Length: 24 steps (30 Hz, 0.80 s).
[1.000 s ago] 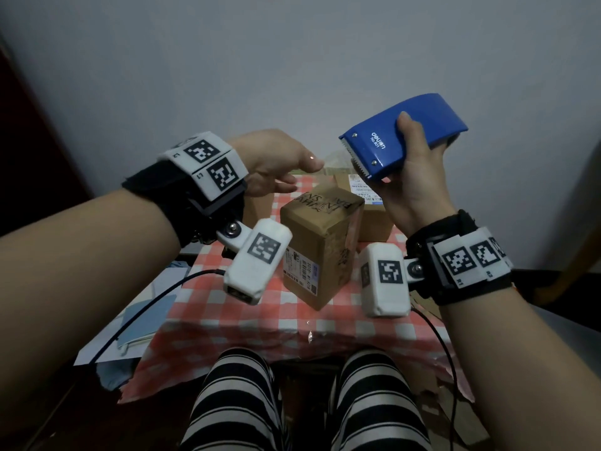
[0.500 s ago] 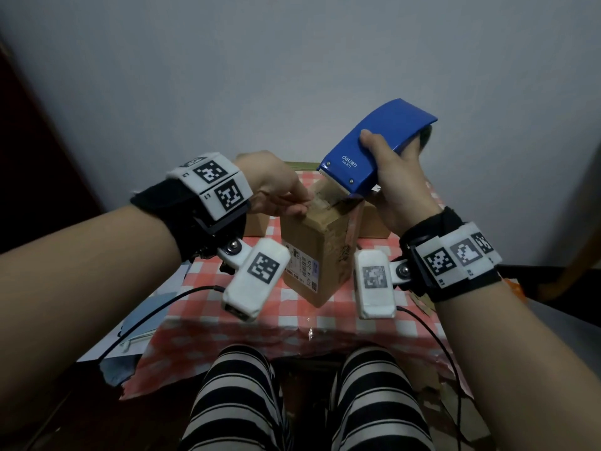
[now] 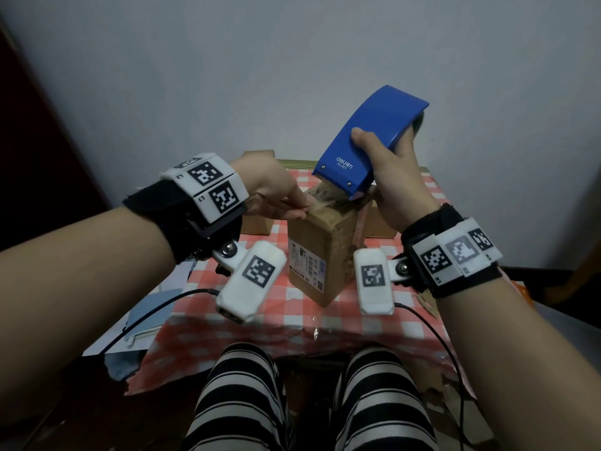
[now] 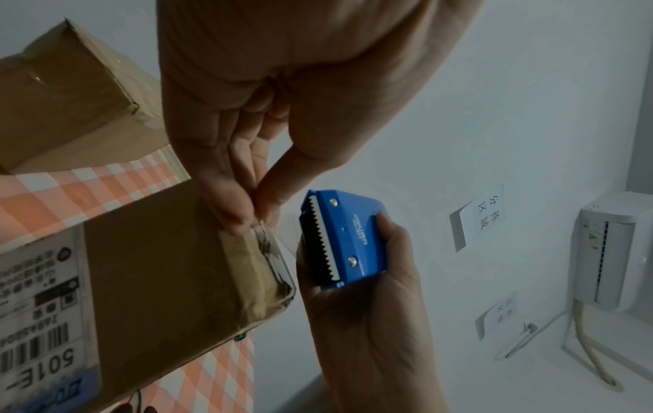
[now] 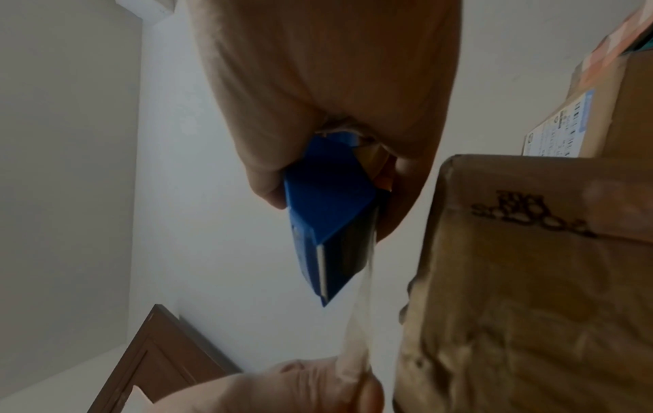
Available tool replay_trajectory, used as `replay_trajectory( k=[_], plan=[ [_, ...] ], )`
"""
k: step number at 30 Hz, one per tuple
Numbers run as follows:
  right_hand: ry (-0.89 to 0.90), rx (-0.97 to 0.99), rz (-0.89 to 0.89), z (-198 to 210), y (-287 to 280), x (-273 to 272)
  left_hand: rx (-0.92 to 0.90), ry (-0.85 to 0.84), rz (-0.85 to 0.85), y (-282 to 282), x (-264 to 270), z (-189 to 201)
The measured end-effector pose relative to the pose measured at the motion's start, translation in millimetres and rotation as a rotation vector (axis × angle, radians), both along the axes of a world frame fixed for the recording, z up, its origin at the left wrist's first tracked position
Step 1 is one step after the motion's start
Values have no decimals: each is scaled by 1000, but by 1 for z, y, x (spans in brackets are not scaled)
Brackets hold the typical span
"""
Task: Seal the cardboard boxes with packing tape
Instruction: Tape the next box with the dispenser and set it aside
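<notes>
A tall cardboard box [image 3: 320, 255] [image 4: 159, 265] [image 5: 530, 279] with a shipping label stands upright on the checked tablecloth [image 3: 260, 304]. My left hand [image 3: 300, 211] [image 4: 256, 220] pinches the end of the clear tape [image 5: 360, 321] against the box's top left edge. My right hand [image 3: 387, 148] grips the blue tape dispenser [image 3: 364, 148] [image 4: 342, 237] [image 5: 325, 218], held tilted with its toothed blade just over the box top. A short strip of tape runs from the dispenser to my left fingers.
Three more cardboard boxes sit behind: one at left [image 3: 257, 222] [image 4: 70, 97], one at right [image 3: 379, 219] [image 5: 618, 111], one at the back [image 3: 292, 161]. Papers and a blue folder [image 3: 153, 317] lie left of the table. My striped legs are under its front edge.
My right hand has lowered the dispenser from mid-air to the box top and tilted it up. My left hand has come down to the box's top edge, pinching the tape end.
</notes>
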State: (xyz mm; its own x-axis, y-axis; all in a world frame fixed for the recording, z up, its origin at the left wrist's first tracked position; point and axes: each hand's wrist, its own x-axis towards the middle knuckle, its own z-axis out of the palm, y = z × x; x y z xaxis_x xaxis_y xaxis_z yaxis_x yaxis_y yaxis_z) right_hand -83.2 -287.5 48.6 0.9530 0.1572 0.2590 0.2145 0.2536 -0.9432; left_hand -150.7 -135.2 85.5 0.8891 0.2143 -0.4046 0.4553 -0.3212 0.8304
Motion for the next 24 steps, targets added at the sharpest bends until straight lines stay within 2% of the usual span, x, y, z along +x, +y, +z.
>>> replay_trajectory(
  k=[8,17,21,24],
  plan=[
    [48,45,17,-2,0,-1,-22,-10,-15,1,-1,-3],
    [30,-12,38,-2,4,-4,3,41,-18,2,-3,-6],
    [34,-7,43,-2,5,-4,56,55,-27,2,-4,-6],
    [39,0,39,-2,6,-5,165,64,-18,1,-1,-6]
  ],
)
